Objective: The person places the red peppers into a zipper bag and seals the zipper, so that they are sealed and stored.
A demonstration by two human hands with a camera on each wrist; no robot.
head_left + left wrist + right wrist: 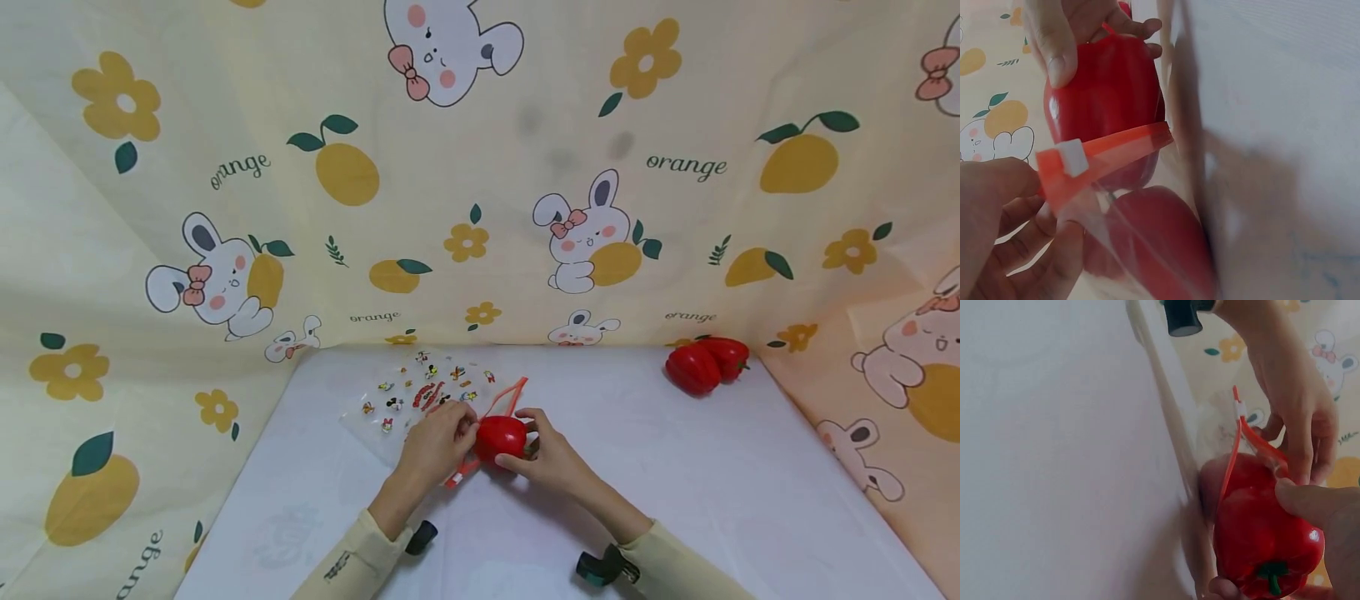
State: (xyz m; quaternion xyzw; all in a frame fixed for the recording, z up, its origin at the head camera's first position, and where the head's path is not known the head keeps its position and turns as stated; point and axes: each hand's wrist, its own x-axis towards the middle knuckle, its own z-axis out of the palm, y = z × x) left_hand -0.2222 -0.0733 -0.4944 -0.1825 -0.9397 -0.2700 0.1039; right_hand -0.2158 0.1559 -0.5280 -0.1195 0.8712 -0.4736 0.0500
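At the mouth of a clear bag (401, 406), a red pepper (501, 437) is grasped by the right grip (553, 458); the orange edge (1121, 149) is pinched by the left grip (437, 442). The white desk (607, 408) is backed by rabbit-printed cloth (495, 167).

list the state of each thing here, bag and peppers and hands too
Bag: mouth open
Zip: parted, slider near one end
Held pepper: partway into the bag's mouth
Inner pepper: inside the bag
Far peppers: whole, outside the bag
Left hand: pinching the bag's edge
Right hand: gripping the held pepper
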